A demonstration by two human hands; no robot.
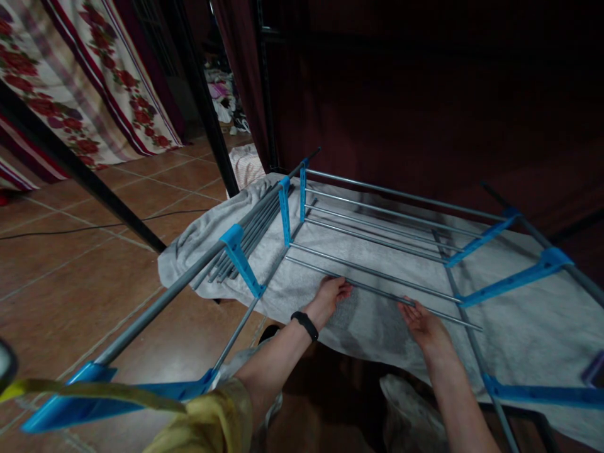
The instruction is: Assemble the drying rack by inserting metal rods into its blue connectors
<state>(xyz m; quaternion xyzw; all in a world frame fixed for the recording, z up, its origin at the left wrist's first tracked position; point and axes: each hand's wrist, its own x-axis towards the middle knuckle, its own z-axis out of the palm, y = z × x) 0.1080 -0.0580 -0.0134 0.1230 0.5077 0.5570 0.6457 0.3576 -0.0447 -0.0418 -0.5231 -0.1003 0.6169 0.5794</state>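
A grey towel [377,264] lies spread under the metal rods of a drying rack [377,220] with blue plastic brackets. My left hand [330,294], with a black band on the wrist, rests on the towel's near edge just below the nearest rod, its fingers curled over the cloth. My right hand [419,321] lies beside it to the right, fingers stretched toward that same rod and touching the towel. Both hands are about a hand's width apart.
The rack's folded left wing [236,251] and a long grey bar slope down to the left over a brown tiled floor [70,283]. A flowered curtain [85,82] hangs at the back left. A black post [202,94] stands behind. Dark cloth fills the right.
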